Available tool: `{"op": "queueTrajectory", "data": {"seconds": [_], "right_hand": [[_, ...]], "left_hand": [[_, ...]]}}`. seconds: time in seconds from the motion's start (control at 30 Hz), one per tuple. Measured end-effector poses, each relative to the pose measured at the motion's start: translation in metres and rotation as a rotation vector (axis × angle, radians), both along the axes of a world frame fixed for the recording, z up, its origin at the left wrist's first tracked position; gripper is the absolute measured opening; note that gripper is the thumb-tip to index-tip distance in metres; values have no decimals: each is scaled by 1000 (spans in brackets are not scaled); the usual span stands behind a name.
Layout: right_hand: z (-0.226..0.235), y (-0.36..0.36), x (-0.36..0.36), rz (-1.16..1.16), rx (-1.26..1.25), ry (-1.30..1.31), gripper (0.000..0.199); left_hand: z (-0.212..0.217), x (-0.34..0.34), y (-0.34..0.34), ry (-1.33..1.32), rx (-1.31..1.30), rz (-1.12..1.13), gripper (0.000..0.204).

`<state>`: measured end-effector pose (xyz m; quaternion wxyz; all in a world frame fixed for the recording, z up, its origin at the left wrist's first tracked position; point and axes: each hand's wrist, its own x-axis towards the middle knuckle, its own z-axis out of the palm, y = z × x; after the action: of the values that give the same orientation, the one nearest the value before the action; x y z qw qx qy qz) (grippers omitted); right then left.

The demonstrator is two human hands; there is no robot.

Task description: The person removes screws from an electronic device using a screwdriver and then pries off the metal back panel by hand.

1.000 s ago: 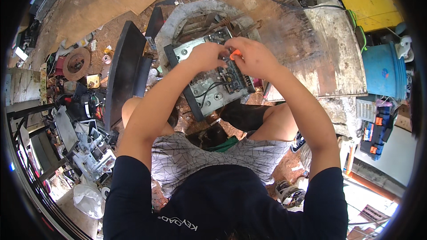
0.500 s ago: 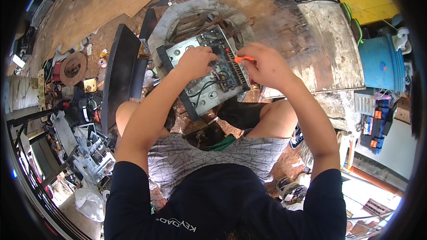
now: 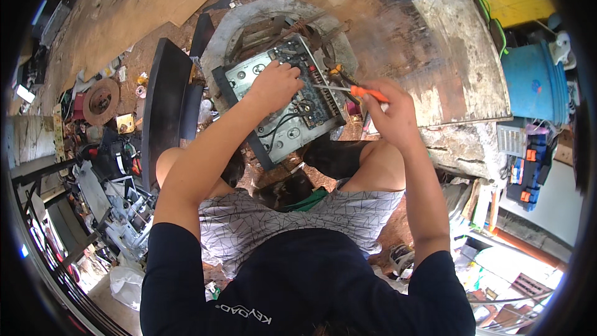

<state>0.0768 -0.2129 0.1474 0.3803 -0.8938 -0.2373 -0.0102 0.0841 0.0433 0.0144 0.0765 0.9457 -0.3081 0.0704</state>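
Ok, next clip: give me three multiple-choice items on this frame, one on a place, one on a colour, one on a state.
1. Where does the left hand rest?
A. on the open electronics chassis
B. on the blue barrel
C. on the person's knee

2. What colour is the screwdriver handle?
A. green
B. orange
C. white

3. How is the right hand?
A. open and flat
B. empty at the side
C. closed on the screwdriver

Answers: 1 A, the fingers lie on the board. 2 B, an orange grip shows above the fist. 3 C, the fingers wrap the handle, the shaft pointing at the chassis.
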Motion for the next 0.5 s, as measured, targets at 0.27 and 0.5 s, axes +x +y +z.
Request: {"op": "queueTrajectory", "data": {"seconds": [0.27, 0.5], "right_hand": [[-51, -62, -53, -291, 213, 204, 19], [-59, -75, -49, -331, 433, 398, 19]], "left_hand": [[19, 20, -22, -24, 328, -330, 11], [3, 22, -15, -96, 417, -322, 18]]}}
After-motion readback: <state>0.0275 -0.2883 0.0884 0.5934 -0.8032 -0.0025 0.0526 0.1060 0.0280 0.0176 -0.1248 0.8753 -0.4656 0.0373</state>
